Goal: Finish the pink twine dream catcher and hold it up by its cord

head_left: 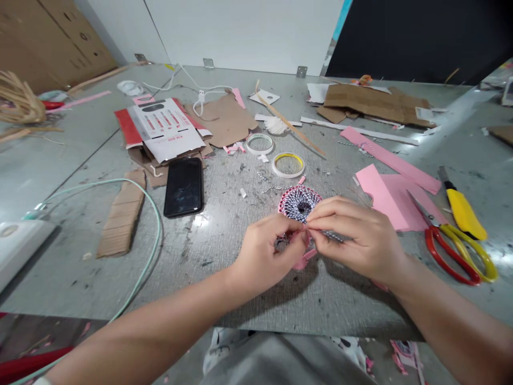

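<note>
I had the woven disc (300, 203) near the middle of the surface (224, 256), its far half lying flat and its near edge lifted between both hands. The left hand (266, 254) was closed in a pinch on that near edge, where a pink tab (304, 259) stuck out below the fingers. The right hand (355, 235) was closed, thumb and forefinger gripping the black-and-white twine (331, 234) just beside the left fingertips.

By my reading the weaving was well along. Twine covered the disc from its dark centre almost to the pink rim, and only the outer edge and tabs showed bare.

To the right lay the pink paper (390, 198), then the scissors (452, 248) and a yellow utility knife (463, 211). Just beyond the disc sat a yellow-rimmed tape roll (288, 164), and to the left a dark phone (183, 187).

As for containers, the cardboard boxes (48, 37) at the far left showed me only their outer sides, so I could not tell what they held.
</note>
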Demonstrator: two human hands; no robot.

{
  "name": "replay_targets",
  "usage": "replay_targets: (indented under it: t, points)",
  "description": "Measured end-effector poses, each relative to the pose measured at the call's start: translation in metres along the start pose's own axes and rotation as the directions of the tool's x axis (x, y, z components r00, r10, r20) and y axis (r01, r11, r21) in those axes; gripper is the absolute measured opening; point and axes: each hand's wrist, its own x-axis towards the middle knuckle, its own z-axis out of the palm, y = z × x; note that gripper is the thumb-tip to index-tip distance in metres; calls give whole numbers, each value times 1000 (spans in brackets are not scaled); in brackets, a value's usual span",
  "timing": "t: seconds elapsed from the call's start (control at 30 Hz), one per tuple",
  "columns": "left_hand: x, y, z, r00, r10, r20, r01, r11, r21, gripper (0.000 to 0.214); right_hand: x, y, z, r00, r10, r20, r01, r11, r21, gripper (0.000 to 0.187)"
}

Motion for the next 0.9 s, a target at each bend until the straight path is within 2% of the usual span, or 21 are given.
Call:
replay_targets:
  t: [0.07, 0.17, 0.27, 0.33, 0.4, 0.47, 0.5, 0.57, 0.67, 0.77, 0.83, 0.9]
  points:
    - [0, 2, 0, 1000, 2, 6, -2, 1000, -7, 10, 0, -1, 0, 999, 39, -2, -39, 999, 34, 17]
    - [1, 5, -1, 1000, -31, 2, 31, 998, -58, 9, 1, -1, -2, 985, 167, -32, -164, 983, 87, 14]
    - [1, 4, -1, 995, -102, 3, 101, 986, -129, 11, 3, 11, -11, 938, 329, -114, -322, 944, 71, 9]
    - [0, 2, 0, 990, -138, 21, 139, 974, -181, 14, 3, 27, -21, 893, 418, -163, -432, 900, -59, 7]
    - [-1, 0, 0, 985, -165, 48, 172, 956, -236, 16, -1, 49, -31, 863, 477, -168, -506, 805, -311, 9]
    - [-2, -1, 1, 979, -190, 72, 202, 939, -277, 17, -7, 71, -38, 858, 509, -72, -462, 701, -543, 19]
    - [-2, -2, 1, 978, -196, 77, 210, 934, -290, 17, -10, 79, -40, 853, 517, -68, -452, 667, -591, 22]
    - [-1, -2, 1, 977, -200, 78, 214, 928, -304, 16, -14, 90, -41, 853, 517, -67, -444, 654, -613, 31]
    - [-1, -2, 1, 979, -188, 78, 203, 931, -305, 17, -13, 91, -39, 864, 484, -140, -462, 649, -604, 40]
    - [-1, -1, 1, 979, -189, 78, 204, 932, -299, 17, -6, 76, -34, 894, 395, -213, -445, 719, -534, 30]
    - [-2, 2, 0, 977, -202, 71, 214, 923, -319, 14, -2, 59, -26, 897, 371, -240, -438, 820, -368, 20]
    - [-2, 4, 0, 978, -200, 53, 205, 908, -366, 11, 1, 38, -16, 860, 453, -237, -481, 874, -74, 15]
